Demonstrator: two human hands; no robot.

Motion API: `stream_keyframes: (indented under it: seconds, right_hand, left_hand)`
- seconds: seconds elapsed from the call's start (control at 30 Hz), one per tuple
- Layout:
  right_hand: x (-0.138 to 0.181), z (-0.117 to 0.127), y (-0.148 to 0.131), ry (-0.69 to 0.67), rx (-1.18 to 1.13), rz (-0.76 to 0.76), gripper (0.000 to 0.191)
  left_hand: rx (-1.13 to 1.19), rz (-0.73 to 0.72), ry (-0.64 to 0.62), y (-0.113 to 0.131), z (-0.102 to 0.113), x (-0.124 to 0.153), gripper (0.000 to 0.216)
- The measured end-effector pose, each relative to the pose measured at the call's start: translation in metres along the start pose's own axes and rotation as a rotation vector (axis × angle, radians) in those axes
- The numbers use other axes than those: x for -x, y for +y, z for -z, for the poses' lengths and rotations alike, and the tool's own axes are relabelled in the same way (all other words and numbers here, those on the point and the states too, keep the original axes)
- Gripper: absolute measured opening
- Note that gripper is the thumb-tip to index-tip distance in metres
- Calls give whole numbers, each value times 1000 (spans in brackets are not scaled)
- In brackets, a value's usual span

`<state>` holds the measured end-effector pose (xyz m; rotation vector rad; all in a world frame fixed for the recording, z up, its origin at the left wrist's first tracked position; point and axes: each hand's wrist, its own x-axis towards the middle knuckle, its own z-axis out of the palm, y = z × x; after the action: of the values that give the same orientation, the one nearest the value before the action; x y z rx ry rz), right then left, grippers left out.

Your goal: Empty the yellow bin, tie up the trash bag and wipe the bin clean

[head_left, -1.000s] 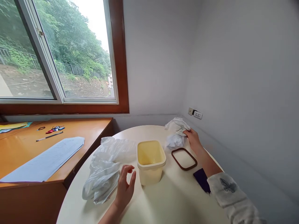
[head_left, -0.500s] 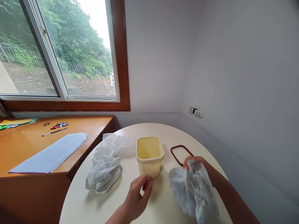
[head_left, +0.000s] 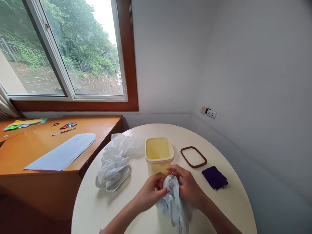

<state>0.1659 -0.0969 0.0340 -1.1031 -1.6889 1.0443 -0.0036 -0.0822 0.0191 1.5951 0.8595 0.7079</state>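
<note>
Both hands meet at a crumpled pale plastic bag [head_left: 173,201] in front of the tub. My left hand [head_left: 149,194] is closed, its thumb and fingers pinching the bag's gathered top from the left. From the right, my right hand [head_left: 188,187] has its fingers wrapped round the same bunched part. What the bag contains cannot be made out. Just beyond the hands stands a pale yellow plastic tub [head_left: 159,149], upright and without a lid on top. Loose clear plastic bags [head_left: 113,172] lie to the left of the tub.
On the round cream table [head_left: 95,214] are a brown rounded frame [head_left: 205,161] and a dark purple folded cloth [head_left: 214,177] at right. The wooden desk [head_left: 107,123] holds paper sheets [head_left: 63,152], a pen [head_left: 63,131] and keys [head_left: 68,125]. A wall socket [head_left: 211,113] is behind.
My right hand has brought the bag leftward to the middle, and my left hand has moved in and taken hold of it. The purple cloth has come into sight. The view has shifted slightly.
</note>
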Motion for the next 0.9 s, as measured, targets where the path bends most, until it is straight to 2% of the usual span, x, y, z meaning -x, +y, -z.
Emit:
stream_keyframes:
  seconds: [0.1,0.23,0.33,0.43,0.53,0.67,0.77,0.9]
  right_hand:
    - [-2,1,8,-33,-49,-56,42]
    - [0,7,11,-181,-193,-135,44]
    - [2,8,9,-249,-205,-184,55]
    - [3,4,7,-197,-62,-180,57]
    - [1,-3,4,-139,83,-147,44]
    - [-3,-9,2,-94,142,-100,24]
    - [-5,-11,5,-4,215,-55,19]
    - [-6,-12,15,165,423,-35,28]
  left_hand:
    - [-61,-2,34,0,2,-1,8]
    - [-169,-71,166,-6,3,-2,18]
    - [-250,-111,217,-10,2,-2,22]
    - [-250,-102,232,-10,1,-1,17]
    - [-179,-78,249,-5,2,-1,13]
    - [-109,-72,236,2,6,1,8]
    - [-52,-36,165,6,7,5,4]
    - [-41,-29,13,12,1,10,22]
